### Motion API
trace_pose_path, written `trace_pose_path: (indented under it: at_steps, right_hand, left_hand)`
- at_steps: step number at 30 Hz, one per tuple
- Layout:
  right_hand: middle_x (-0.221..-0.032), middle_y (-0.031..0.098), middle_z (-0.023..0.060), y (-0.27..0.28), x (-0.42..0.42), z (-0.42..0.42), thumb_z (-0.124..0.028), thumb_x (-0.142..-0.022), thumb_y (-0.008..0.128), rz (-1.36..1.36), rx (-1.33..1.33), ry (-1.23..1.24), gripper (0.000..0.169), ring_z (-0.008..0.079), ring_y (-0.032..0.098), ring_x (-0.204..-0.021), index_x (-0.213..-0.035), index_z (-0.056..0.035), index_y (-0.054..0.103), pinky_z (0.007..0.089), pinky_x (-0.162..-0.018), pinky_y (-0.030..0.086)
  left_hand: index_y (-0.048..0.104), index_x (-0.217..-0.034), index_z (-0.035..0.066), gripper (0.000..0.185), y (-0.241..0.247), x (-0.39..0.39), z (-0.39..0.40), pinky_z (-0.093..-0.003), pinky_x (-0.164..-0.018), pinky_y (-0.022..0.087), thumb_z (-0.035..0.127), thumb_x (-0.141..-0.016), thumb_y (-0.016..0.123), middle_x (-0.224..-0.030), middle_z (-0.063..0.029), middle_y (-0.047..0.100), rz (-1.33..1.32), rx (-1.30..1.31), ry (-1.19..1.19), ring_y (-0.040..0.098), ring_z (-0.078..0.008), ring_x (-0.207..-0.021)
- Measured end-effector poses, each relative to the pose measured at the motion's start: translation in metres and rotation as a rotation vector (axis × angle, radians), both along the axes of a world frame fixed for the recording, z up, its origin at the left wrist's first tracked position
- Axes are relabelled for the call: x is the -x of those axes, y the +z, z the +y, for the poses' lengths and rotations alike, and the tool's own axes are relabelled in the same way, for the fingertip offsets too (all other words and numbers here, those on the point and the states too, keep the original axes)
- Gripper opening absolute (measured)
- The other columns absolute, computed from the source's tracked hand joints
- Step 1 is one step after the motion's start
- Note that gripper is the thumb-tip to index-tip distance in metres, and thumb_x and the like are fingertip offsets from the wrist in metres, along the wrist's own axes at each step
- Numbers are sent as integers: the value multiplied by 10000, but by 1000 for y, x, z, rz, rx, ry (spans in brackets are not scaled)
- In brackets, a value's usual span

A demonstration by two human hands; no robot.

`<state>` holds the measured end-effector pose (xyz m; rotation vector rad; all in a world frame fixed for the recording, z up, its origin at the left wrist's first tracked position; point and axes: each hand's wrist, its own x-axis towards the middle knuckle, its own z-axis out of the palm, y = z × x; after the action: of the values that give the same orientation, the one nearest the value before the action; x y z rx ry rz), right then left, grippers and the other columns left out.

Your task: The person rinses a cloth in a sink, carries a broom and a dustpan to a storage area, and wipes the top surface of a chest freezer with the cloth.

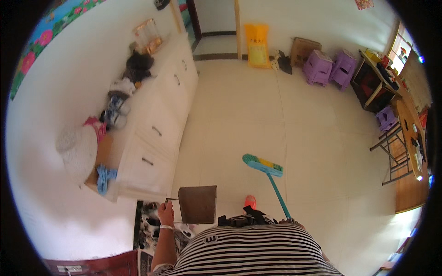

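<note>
My left hand (166, 213), with a pale band at the wrist, is closed on the thin metal handle of a brown square-edged panel or small stool (198, 205), beside the white cabinet. My right hand (291, 221) is partly hidden by my striped shirt and grips the teal handle of a push broom (277, 191). The broom's light blue head with green and yellow bristles (263, 165) lies on the tiled floor ahead of me. One red shoe (250, 202) shows just in front of my body.
A long white cabinet (155, 145) runs along the left, with shoes, bags and a hat on top. Shoes (148, 224) lie beside its near end. Purple stools (318, 67), a yellow sack (257, 46) and cardboard stand at the far wall. A folding table (409, 138) is at right.
</note>
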<state>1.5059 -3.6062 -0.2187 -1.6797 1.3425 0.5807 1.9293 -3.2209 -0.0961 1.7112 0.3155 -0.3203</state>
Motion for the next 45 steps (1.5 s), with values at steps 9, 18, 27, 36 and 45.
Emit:
trace_pose_path:
  at_steps: [9,18,27,36,45]
  right_hand:
    - [-841,637,158,45,-289,-174,-304,-800,562,-116,-95,110,417,220,609,-632,-1101,-16,585,338,-517,490]
    - [-976,630,169,4,-627,-334,-322,-816,557,-298,-86,299,659,211,594,-550,-1406,-140,330,318,-449,491]
    - [-1010,637,158,-68,-942,-401,-321,-813,532,-178,105,539,639,264,642,-788,-1378,-79,356,346,-691,524]
    - [-1025,622,222,-87,-954,-323,-364,-784,566,25,87,1029,762,364,617,-902,-1419,-116,226,396,-773,498]
    - [-896,652,107,36,-820,-398,-208,-770,579,208,-301,798,772,160,547,-513,-1454,-243,223,298,-443,475]
  left_hand:
    - [515,-701,109,256,-9,-140,-141,-217,-355,240,265,-888,596,-494,58,390,16,-18,56,337,-26,-401]
    - [563,-1146,49,304,-147,-317,-266,-297,-645,481,210,-888,576,-813,-63,615,-24,-220,-90,574,-145,-697]
    - [382,-1384,230,482,-191,-437,-364,-293,-786,455,257,-919,506,-1068,-130,635,64,-353,-218,606,-200,-850]
    - [347,-1390,243,485,-198,-496,-389,-404,-883,445,283,-924,475,-1193,-160,575,168,-470,-183,559,-350,-1066]
    - [324,-1400,237,499,-188,-490,-393,-402,-918,431,246,-925,476,-1258,-162,532,262,-429,-201,526,-349,-1124]
